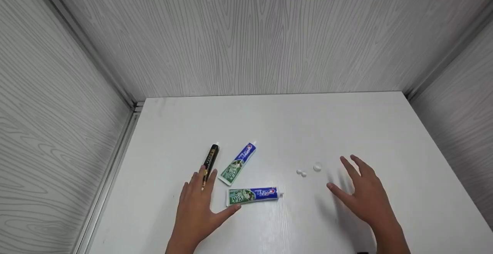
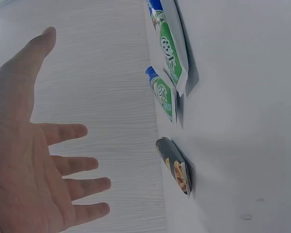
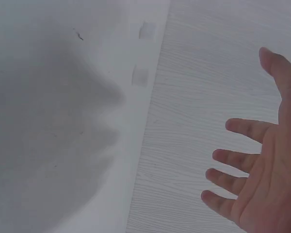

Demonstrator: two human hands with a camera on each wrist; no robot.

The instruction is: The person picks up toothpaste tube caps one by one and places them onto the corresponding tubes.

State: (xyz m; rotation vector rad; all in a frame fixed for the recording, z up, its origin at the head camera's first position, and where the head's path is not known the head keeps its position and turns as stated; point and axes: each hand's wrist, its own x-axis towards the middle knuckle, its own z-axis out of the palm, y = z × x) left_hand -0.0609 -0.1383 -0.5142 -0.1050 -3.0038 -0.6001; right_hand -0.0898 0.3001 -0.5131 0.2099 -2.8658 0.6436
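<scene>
My left hand [image 1: 198,204] hovers over the left part of the table with fingers spread, holding nothing. Around its fingertips lie three toothpaste tubes: a black one [image 1: 211,157] partly behind the fingers, a blue and green one [image 1: 238,164] at a slant, and another blue and green one [image 1: 252,195] lying sideways near the thumb. The left wrist view shows the black tube [image 2: 174,165] apart from the palm. My right hand [image 1: 364,194] is raised above the table on the right, fingers spread and nothing in them. Several small white caps [image 1: 317,166] lie to its left.
The white table [image 1: 308,123] has a back wall [image 1: 262,38] with grey wood grain behind it. Similar panels stand at the left [image 1: 57,123] and right [image 1: 454,73]. In the right wrist view, the hand's shadow falls on the tabletop [image 3: 53,145].
</scene>
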